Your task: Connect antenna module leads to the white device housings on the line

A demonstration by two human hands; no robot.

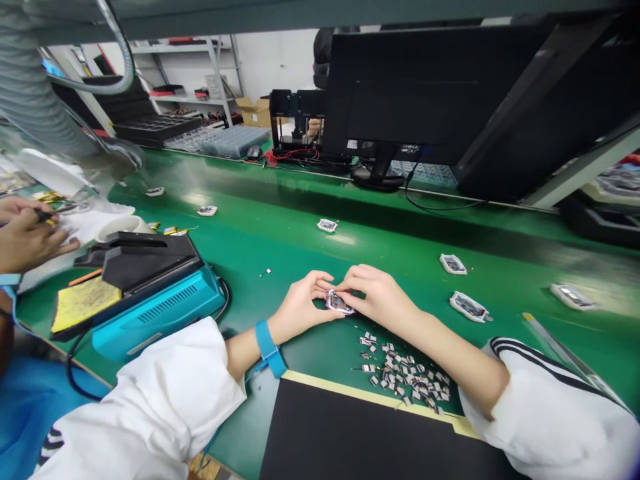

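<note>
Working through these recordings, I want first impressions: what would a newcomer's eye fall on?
Probably the left hand and right hand near the center, both on a small device. Next, the scattered parts by the black mat. Then the teal box on the left and the monitor at the back.

The long green desk [265,233] looks smooth and glossy. The flat black rectangular sheet [370,437] looks matt. The loose white sleeves [160,393] are wrinkled cloth.
</note>
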